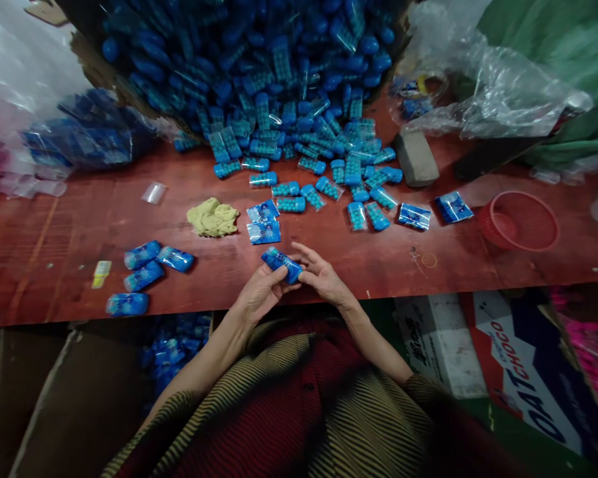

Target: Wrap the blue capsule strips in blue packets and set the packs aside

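Over the table's front edge, my left hand [264, 292] and my right hand [325, 279] both grip a small bottle in a blue printed sleeve [284, 264]. The left thumb presses on its front. The right thumb and fingers pinch its right end, with the index finger raised off it. Just beyond lie two flat blue printed sleeves [264, 232]. To the left, several sleeved bottles [143, 275] rest on their sides. Farther back are loose clear bottles [288, 189] of turquoise balls with blue caps.
A large heap of capped bottles [259, 60] spills from a carton at the back. A yellow cloth [212, 218] lies left of centre. Rightward are a grey block [416, 158], stacks of sleeves [453, 207] and a red plastic basket [519, 222]. Cartons [518, 372] stand below the red table [339, 249].
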Tool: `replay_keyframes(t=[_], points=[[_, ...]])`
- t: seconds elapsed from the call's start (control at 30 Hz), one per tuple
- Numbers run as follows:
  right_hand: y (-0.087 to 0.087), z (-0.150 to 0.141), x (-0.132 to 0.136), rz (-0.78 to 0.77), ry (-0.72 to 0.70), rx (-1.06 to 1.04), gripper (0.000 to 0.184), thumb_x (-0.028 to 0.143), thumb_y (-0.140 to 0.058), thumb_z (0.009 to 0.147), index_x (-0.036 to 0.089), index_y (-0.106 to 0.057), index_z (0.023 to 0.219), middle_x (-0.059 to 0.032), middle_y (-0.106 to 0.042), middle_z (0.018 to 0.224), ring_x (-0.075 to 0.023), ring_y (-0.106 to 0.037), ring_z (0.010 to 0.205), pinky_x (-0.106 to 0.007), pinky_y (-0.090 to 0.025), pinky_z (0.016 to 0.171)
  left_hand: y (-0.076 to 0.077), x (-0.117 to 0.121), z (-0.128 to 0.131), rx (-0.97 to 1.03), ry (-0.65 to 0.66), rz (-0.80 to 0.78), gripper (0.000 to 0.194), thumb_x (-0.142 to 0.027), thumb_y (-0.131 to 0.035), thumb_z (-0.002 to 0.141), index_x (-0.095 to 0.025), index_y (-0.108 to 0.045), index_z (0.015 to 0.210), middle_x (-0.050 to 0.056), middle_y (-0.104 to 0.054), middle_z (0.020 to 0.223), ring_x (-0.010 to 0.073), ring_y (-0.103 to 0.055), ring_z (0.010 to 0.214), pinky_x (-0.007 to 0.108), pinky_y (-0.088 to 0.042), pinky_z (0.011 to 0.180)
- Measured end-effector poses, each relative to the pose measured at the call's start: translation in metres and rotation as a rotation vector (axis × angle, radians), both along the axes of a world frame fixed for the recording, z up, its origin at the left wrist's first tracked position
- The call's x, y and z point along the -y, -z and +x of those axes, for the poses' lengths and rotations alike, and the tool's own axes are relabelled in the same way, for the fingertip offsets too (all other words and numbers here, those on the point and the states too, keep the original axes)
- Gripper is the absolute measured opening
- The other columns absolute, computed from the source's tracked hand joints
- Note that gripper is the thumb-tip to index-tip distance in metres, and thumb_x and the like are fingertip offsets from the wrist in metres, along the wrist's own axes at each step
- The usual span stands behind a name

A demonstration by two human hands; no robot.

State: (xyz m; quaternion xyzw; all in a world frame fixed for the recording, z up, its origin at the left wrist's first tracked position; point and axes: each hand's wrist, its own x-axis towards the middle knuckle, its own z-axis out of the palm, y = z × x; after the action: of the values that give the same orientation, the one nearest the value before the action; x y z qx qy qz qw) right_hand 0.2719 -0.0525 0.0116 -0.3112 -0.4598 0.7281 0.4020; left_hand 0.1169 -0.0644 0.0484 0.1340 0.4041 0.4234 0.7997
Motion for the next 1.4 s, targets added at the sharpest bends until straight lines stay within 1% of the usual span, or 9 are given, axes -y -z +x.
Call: replay_keyframes(t=[0.2, 0.37, 0.47, 0.7, 0.97, 1.07, 1.17, 1.3, 1.4], points=[[0.001, -0.004, 0.001, 0.019, 0.081, 0.06, 0.054, 0.035, -0.062, 0.081, 0.027, -0.046, 0.131, -0.0038, -0.059, 0.112, -0.0158, -0.057, 0.102, -0.032, -0.045, 0.094, 0.002, 0.003, 0.013, -0.034, -0.135, -0.022, 0.021, -0.021, -0.071, 0.072, -0.014, -0.065, 0.091, 0.002, -0.071, 0.086, 0.0109, -0.066, 0.07, 0.025, -0.058, 0.066], [0.001, -0.002, -0.001, 0.004, 0.049, -0.015, 0.053, 0.034, -0.064, 0.08, 0.03, -0.047, 0.13, -0.0028, -0.059, 0.117, -0.0149, -0.058, 0.103, -0.031, -0.046, 0.093, -0.002, 0.002, 0.006, 0.009, -0.052, 0.005, 0.03, -0.021, -0.069, 0.074, -0.018, -0.063, 0.104, 0.004, -0.07, 0.098, 0.0142, -0.067, 0.079, 0.026, -0.058, 0.067], [-0.002, -0.002, -0.001, 0.01, 0.034, -0.01, 0.051, 0.035, -0.062, 0.081, 0.03, -0.048, 0.129, -0.0028, -0.059, 0.119, -0.0156, -0.057, 0.106, -0.031, -0.046, 0.094, -0.002, 0.001, 0.002, 0.01, -0.021, 0.003, 0.028, -0.02, -0.069, 0.074, -0.015, -0.064, 0.101, 0.006, -0.071, 0.094, 0.0157, -0.068, 0.081, 0.026, -0.058, 0.067], [-0.001, -0.006, 0.001, 0.011, 0.092, 0.058, 0.049, 0.034, -0.06, 0.081, 0.027, -0.048, 0.129, -0.0019, -0.06, 0.105, -0.0133, -0.058, 0.092, -0.028, -0.047, 0.087, -0.003, 0.004, 0.016, -0.023, -0.151, -0.018, 0.014, -0.02, -0.069, 0.074, -0.015, -0.066, 0.087, 0.002, -0.072, 0.084, 0.0115, -0.067, 0.072, 0.024, -0.058, 0.067], [-0.003, -0.006, 0.0, -0.031, 0.125, 0.075, 0.05, 0.03, -0.064, 0.076, 0.027, -0.052, 0.125, -0.0016, -0.061, 0.106, -0.0124, -0.057, 0.088, -0.027, -0.048, 0.083, -0.006, 0.006, 0.012, 0.005, -0.068, 0.006, 0.024, -0.021, -0.064, 0.079, -0.015, -0.063, 0.102, 0.006, -0.072, 0.095, 0.0165, -0.068, 0.089, 0.031, -0.055, 0.082], [-0.003, -0.008, 0.001, -0.007, 0.134, 0.096, 0.05, 0.031, -0.062, 0.077, 0.027, -0.052, 0.126, 0.0007, -0.059, 0.097, -0.0091, -0.053, 0.074, -0.023, -0.049, 0.073, -0.005, 0.008, 0.015, -0.005, -0.092, 0.01, 0.021, -0.022, -0.066, 0.078, -0.015, -0.064, 0.098, 0.006, -0.072, 0.092, 0.017, -0.068, 0.088, 0.031, -0.054, 0.082], [-0.001, -0.009, 0.003, 0.024, 0.174, 0.141, 0.048, 0.032, -0.061, 0.079, 0.027, -0.052, 0.126, 0.0015, -0.058, 0.094, -0.0092, -0.052, 0.071, -0.024, -0.049, 0.075, -0.007, 0.008, 0.02, -0.008, -0.127, 0.006, 0.019, -0.025, -0.067, 0.077, -0.014, -0.065, 0.093, 0.005, -0.072, 0.089, 0.0161, -0.068, 0.085, 0.031, -0.054, 0.082], [-0.004, -0.008, 0.005, 0.138, 0.212, 0.247, 0.047, 0.035, -0.059, 0.082, 0.028, -0.051, 0.127, -0.0031, -0.057, 0.112, -0.0183, -0.055, 0.101, -0.036, -0.044, 0.095, -0.007, 0.005, 0.023, -0.013, -0.184, -0.022, 0.022, -0.029, -0.067, 0.077, -0.015, -0.066, 0.093, 0.005, -0.071, 0.087, 0.0156, -0.067, 0.083, 0.028, -0.054, 0.076], [-0.009, -0.008, 0.008, 0.375, 0.187, 0.412, 0.057, 0.031, -0.068, 0.076, 0.03, -0.05, 0.129, -0.0055, -0.044, 0.134, -0.0246, -0.039, 0.126, -0.042, -0.032, 0.108, -0.006, 0.005, 0.022, -0.031, -0.223, -0.044, 0.024, -0.028, -0.07, 0.074, -0.016, -0.065, 0.095, 0.004, -0.07, 0.089, 0.0149, -0.066, 0.082, 0.026, -0.053, 0.073]])
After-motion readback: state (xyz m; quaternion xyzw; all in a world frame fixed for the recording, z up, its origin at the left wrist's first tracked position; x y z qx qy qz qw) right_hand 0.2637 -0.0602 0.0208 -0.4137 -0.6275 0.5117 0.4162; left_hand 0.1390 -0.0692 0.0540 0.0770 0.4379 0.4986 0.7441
